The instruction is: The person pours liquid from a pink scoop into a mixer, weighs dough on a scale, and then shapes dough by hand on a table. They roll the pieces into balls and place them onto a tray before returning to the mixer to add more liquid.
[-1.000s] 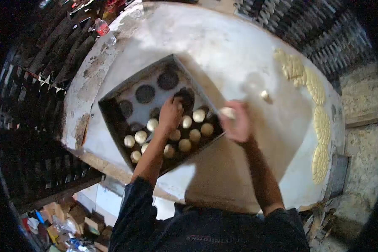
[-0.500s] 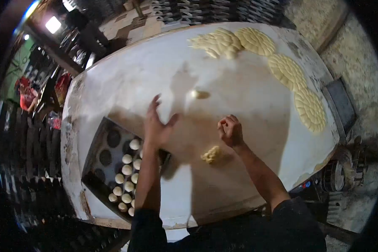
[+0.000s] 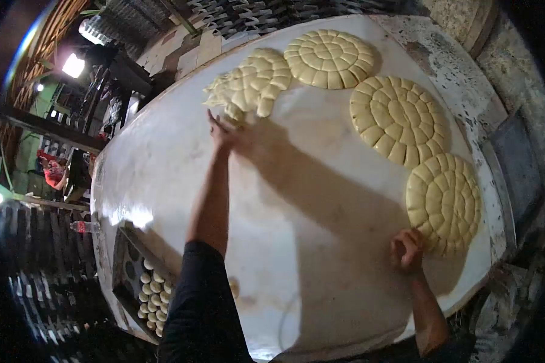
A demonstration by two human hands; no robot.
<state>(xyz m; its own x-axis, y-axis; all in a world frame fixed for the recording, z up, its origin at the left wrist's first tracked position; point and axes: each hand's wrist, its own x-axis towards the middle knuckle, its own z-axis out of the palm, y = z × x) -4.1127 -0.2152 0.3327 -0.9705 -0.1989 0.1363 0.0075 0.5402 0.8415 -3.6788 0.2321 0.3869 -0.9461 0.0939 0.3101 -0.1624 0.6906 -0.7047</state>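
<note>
Both hands have left the middle of the table [image 3: 260, 230] since the earlier frame: the left hand [image 3: 223, 134] is now at the upper centre, the right hand [image 3: 407, 249] at the lower right, and the whole view has swung, so the tray [image 3: 120, 279] of dough balls [image 3: 155, 289] sits farther down at lower left. The left hand's fingers are stretched out, with no dough visible in them, beside a loose dough piece [image 3: 234, 112] at the ragged lower edge of the broken dough round [image 3: 261, 74]; blur hides whether they touch. The right hand is curled next to the lower-right dough round [image 3: 443, 202]; whether it grips anything, I cannot tell. Judging by the poses, the step in hand is a left-hand reach for that loose piece; taking it would call for closing the fingers around it without dragging its neighbours along.
</note>
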